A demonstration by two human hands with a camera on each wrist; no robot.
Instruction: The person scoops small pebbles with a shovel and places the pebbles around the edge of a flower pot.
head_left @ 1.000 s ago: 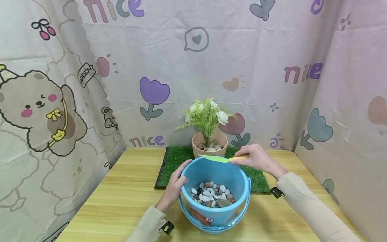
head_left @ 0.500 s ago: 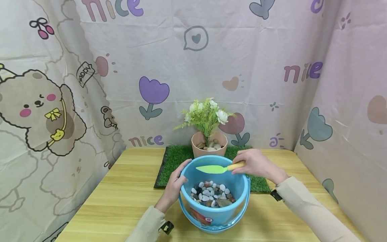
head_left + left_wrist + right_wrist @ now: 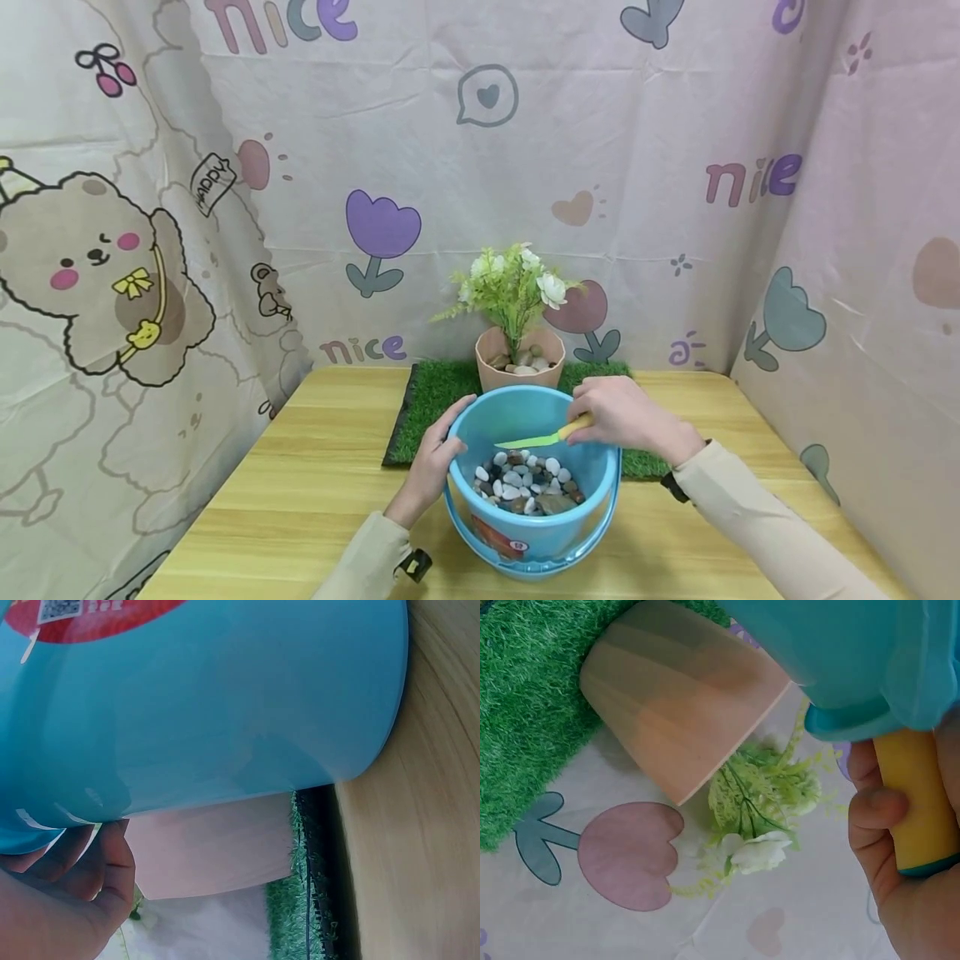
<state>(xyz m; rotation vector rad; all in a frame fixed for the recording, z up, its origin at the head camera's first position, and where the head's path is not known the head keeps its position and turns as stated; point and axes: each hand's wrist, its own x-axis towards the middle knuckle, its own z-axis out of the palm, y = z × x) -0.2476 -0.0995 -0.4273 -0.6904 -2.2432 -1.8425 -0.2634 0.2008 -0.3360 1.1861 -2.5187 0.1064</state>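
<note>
A light-blue bucket (image 3: 536, 521) stands upright on the table, with white, grey and brown pebbles (image 3: 517, 483) at its bottom. At the bucket's left side my left hand (image 3: 433, 458) holds the rim, thumb over the edge; the left wrist view shows its fingers (image 3: 112, 874) bent against the outer wall. My right hand (image 3: 618, 417) grips the yellow handle (image 3: 919, 802) of a small hand trowel. The trowel's green blade (image 3: 528, 442) points left and dips inside the bucket, above the pebbles. In the right wrist view the blade is hidden behind the bucket wall.
Behind the bucket, a pink flowerpot (image 3: 521, 379) with white flowers, green leaves and stones stands on a mat of artificial grass (image 3: 442, 392). The wooden table (image 3: 300, 492) extends to both sides. A printed cloth (image 3: 450, 167) hangs around the back and sides.
The trowel has come down from above the rim into the bucket, and my right hand has moved lower and slightly left. My left hand stays on the rim.
</note>
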